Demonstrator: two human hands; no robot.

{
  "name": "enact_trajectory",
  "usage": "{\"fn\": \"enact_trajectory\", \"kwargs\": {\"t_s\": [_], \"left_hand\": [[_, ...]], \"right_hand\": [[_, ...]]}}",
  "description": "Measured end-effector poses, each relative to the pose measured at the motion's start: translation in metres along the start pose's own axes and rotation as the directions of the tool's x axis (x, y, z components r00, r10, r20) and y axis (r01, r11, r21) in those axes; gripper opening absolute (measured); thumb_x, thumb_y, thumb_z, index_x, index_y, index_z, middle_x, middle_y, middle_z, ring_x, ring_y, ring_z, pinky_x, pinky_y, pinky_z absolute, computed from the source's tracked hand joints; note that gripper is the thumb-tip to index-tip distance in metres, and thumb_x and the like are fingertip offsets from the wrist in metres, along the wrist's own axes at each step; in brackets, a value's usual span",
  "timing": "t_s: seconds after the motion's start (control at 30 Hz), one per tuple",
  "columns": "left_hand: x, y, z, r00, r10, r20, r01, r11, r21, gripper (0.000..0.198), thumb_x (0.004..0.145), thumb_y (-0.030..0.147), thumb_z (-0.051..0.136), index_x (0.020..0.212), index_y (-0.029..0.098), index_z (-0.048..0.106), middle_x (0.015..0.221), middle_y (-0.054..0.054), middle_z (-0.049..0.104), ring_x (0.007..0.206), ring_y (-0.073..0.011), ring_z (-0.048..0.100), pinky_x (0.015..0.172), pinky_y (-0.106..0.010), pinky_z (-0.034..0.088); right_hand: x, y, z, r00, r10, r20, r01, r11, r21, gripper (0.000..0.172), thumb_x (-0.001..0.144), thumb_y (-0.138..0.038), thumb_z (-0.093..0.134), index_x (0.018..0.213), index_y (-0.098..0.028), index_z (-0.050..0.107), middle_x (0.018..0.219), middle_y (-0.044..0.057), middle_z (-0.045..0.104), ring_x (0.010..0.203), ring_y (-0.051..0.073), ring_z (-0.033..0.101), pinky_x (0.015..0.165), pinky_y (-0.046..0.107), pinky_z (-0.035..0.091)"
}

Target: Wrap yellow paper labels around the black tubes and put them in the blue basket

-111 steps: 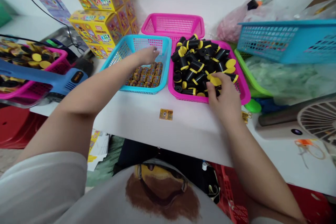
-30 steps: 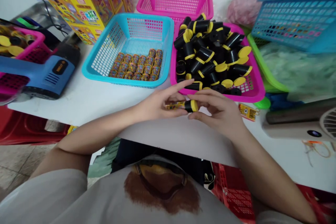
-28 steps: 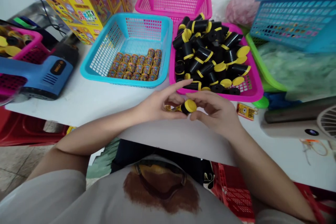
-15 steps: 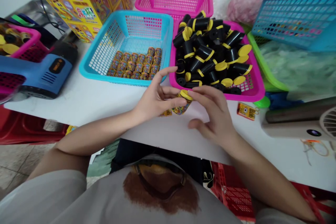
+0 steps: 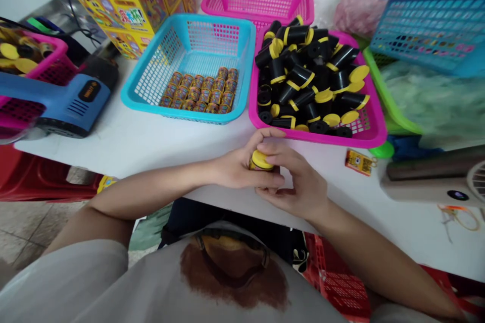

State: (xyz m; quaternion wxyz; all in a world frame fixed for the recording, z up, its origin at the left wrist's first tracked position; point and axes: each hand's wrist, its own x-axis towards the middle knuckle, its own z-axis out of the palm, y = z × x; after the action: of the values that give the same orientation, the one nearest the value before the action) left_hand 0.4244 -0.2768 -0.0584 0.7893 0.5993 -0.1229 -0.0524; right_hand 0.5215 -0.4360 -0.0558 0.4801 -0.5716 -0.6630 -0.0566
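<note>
While my left hand (image 5: 238,167) grips a canister (image 5: 257,166) above the bench (image 5: 178,149), near its front edge, my right hand (image 5: 299,181) is closed on the canister's other side. The canister carries a round yellow lid (image 5: 262,158), uppermost, over a printed side; my hands hide its lower part. Beyond, a pink basket (image 5: 322,139) of black containers (image 5: 299,76) stands just past my left hand, with a blue basket (image 5: 182,115) of printed containers (image 5: 199,93) to its left. A blue power tool (image 5: 78,103) lies near the bench's left end. Half a second ago, my right thumb was spread clear of the canister.
</note>
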Motion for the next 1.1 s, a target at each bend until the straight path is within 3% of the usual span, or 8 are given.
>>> {"fn": "enact_trajectory", "kwargs": {"t_s": [0.1,0.33,0.43,0.53,0.63,0.77,0.9,1.1], "left_hand": [[-0.002,0.0,0.001,1.0,0.016,0.001,-0.016,0.999,0.031,0.076,0.09,0.039,0.079,0.139,0.028,0.022,0.082,0.006,0.063,0.069,-0.0115,0.068,0.06,-0.023,0.055],[-0.007,0.001,0.008,0.96,0.126,-0.25,-0.056,0.962,0.269,0.072,0.083,0.018,0.073,0.133,0.027,0.023,0.071,0.012,0.049,0.053,-0.009,0.055,0.047,-0.023,0.043],[-0.007,0.0,0.009,0.951,0.15,-0.269,-0.053,0.94,0.337,0.074,0.084,0.023,0.074,0.136,0.027,0.021,0.068,0.012,0.048,0.055,-0.0104,0.056,0.047,-0.024,0.043],[-0.005,-0.003,0.01,0.933,0.206,-0.296,-0.087,0.925,0.37,0.07,0.087,0.025,0.07,0.137,0.027,0.021,0.068,0.013,0.045,0.053,-0.0095,0.054,0.045,-0.023,0.042],[-0.005,-0.004,0.011,0.927,0.251,-0.279,-0.132,0.914,0.383,0.068,0.087,0.021,0.066,0.138,0.027,0.021,0.066,0.014,0.043,0.049,-0.0089,0.052,0.043,-0.022,0.039],[-0.003,-0.003,0.011,0.929,0.257,-0.267,-0.146,0.916,0.374,0.071,0.084,0.017,0.066,0.138,0.026,0.02,0.07,0.011,0.047,0.054,-0.0106,0.056,0.046,-0.023,0.043],[0.0,-0.001,0.009,0.919,0.34,-0.197,-0.264,0.905,0.333,0.06,0.085,0.013,0.066,0.126,0.028,0.025,0.072,0.013,0.045,0.052,-0.0066,0.052,0.048,-0.018,0.041],[-0.001,0.0,0.0,0.973,0.228,-0.044,-0.216,0.958,0.19,0.06,0.091,0.023,0.07,0.129,0.026,0.024,0.066,0.016,0.042,0.046,-0.0058,0.049,0.046,-0.017,0.04]], "right_hand": [[0.0,0.002,-0.002,0.998,-0.067,0.008,0.067,0.996,-0.056,0.065,0.089,-0.018,0.076,0.148,-0.029,0.051,0.13,0.009,0.075,0.121,0.028,0.073,0.101,0.05,0.066],[-0.005,0.011,-0.001,0.954,-0.294,0.058,0.295,0.891,-0.346,0.034,0.099,-0.018,0.064,0.132,-0.025,0.064,0.126,0.008,0.076,0.127,0.027,0.069,0.114,0.058,0.059],[-0.006,0.011,-0.001,0.952,-0.302,0.041,0.288,0.848,-0.445,0.031,0.097,-0.017,0.066,0.125,-0.031,0.067,0.122,0.004,0.076,0.123,0.025,0.069,0.12,0.056,0.055],[-0.004,0.007,0.001,0.976,-0.216,0.005,0.196,0.878,-0.437,0.03,0.1,-0.026,0.064,0.129,-0.034,0.064,0.119,0.004,0.075,0.118,0.026,0.07,0.113,0.057,0.06],[-0.001,0.005,0.006,0.979,-0.196,-0.048,0.165,0.915,-0.367,0.032,0.1,-0.033,0.066,0.131,-0.03,0.061,0.114,0.007,0.073,0.113,0.028,0.07,0.103,0.057,0.064],[0.001,0.005,0.01,0.975,-0.209,-0.071,0.169,0.914,-0.37,0.031,0.1,-0.027,0.065,0.13,-0.025,0.063,0.111,0.009,0.071,0.11,0.027,0.068,0.107,0.055,0.061],[0.001,0.006,0.004,0.964,-0.263,-0.024,0.238,0.905,-0.352,0.042,0.099,-0.022,0.066,0.14,-0.015,0.059,0.114,0.013,0.07,0.116,0.028,0.067,0.107,0.05,0.061],[-0.001,0.001,-0.005,0.966,-0.257,0.02,0.252,0.926,-0.28,0.051,0.103,-0.025,0.06,0.152,-0.015,0.051,0.121,0.014,0.071,0.12,0.027,0.069,0.099,0.045,0.065]]}}
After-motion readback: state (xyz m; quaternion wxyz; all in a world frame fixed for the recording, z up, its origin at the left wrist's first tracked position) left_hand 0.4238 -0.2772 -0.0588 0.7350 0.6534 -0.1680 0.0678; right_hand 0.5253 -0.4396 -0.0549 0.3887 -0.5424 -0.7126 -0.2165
